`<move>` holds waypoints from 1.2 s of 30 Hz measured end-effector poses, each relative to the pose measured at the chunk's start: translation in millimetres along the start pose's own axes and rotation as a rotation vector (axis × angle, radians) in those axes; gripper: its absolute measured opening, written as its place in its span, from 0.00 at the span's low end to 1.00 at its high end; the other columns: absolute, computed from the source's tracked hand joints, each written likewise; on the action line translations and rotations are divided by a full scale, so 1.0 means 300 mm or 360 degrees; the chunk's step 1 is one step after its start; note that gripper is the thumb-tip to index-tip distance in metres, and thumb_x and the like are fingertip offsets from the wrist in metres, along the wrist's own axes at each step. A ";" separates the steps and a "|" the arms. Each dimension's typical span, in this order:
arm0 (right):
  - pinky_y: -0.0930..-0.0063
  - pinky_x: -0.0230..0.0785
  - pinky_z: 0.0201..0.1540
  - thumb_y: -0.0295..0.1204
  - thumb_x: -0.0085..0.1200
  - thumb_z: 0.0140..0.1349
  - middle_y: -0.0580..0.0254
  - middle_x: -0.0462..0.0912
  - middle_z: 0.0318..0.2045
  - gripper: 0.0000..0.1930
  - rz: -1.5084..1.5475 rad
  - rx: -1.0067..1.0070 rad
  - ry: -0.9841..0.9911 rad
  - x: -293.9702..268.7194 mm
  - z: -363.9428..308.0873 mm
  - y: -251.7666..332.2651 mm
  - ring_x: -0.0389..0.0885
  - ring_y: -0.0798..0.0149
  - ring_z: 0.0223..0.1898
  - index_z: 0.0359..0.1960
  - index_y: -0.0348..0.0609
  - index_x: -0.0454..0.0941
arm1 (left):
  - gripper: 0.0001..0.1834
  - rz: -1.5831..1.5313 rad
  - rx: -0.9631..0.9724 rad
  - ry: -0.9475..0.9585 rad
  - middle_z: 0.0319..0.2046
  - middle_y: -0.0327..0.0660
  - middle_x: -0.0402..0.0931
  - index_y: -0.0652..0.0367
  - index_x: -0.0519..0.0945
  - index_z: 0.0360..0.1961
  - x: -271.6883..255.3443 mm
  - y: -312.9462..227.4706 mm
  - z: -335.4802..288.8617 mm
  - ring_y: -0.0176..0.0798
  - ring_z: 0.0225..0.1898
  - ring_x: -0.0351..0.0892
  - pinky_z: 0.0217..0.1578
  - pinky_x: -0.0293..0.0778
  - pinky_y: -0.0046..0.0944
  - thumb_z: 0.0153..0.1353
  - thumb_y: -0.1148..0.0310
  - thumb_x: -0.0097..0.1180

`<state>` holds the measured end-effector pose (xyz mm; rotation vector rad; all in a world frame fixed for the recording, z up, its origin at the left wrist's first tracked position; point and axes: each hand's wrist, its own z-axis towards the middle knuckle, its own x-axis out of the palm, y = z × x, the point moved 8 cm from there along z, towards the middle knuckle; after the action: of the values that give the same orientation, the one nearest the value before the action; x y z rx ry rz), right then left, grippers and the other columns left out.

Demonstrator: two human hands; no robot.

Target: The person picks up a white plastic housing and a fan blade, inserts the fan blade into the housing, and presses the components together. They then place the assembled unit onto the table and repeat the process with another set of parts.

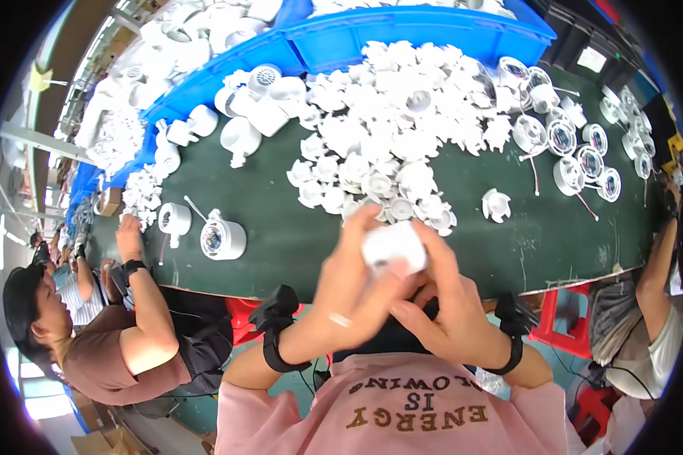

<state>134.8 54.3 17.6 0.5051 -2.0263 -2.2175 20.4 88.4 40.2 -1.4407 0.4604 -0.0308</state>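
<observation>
My left hand and my right hand come together above the near edge of the green table. Between them they grip a rounded white plastic housing, slightly blurred. Its underside is hidden by my fingers. Just beyond lies a big heap of white bladed plastic parts, and one such bladed part sits alone to the right. Left of my hands, a white round housing with a coil-like inside rests on its side near another white housing.
Blue bins full of white parts line the far side. Several round motor units with wires stand at the right. White housings are grouped back left. A co-worker reaches to small parts at left; another person's arm shows right.
</observation>
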 end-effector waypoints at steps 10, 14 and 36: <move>0.82 0.69 0.27 0.40 0.64 0.51 0.54 0.78 0.40 0.42 0.0980 0.0122 -0.0334 -0.120 -0.049 -0.068 0.76 0.71 0.26 0.63 0.43 0.53 | 0.32 0.1768 0.0577 -0.0794 0.46 0.53 0.71 0.63 0.70 0.52 -0.450 0.116 0.386 0.56 0.48 0.71 0.45 0.70 0.52 0.43 0.67 0.66; 0.75 0.71 0.43 0.37 0.66 0.50 0.53 0.74 0.48 0.40 0.0976 0.0206 -0.0308 -0.109 -0.069 -0.096 0.77 0.67 0.41 0.61 0.43 0.55 | 0.36 0.2188 0.0152 -0.0849 0.47 0.54 0.71 0.56 0.70 0.55 -0.553 0.240 0.476 0.58 0.47 0.73 0.45 0.71 0.52 0.41 0.62 0.67; 0.70 0.70 0.52 0.21 0.66 0.49 0.54 0.68 0.53 0.37 0.0423 -0.0211 -0.0085 -0.128 -0.014 -0.009 0.73 0.62 0.51 0.62 0.35 0.62 | 0.35 -0.0413 0.0170 0.0113 0.52 0.51 0.68 0.66 0.59 0.61 0.007 -0.002 -0.014 0.44 0.51 0.72 0.50 0.69 0.39 0.55 0.66 0.60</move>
<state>172.5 61.8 21.4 0.1543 -1.8296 -2.2026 21.2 83.6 39.9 -1.3893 0.3220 -0.3112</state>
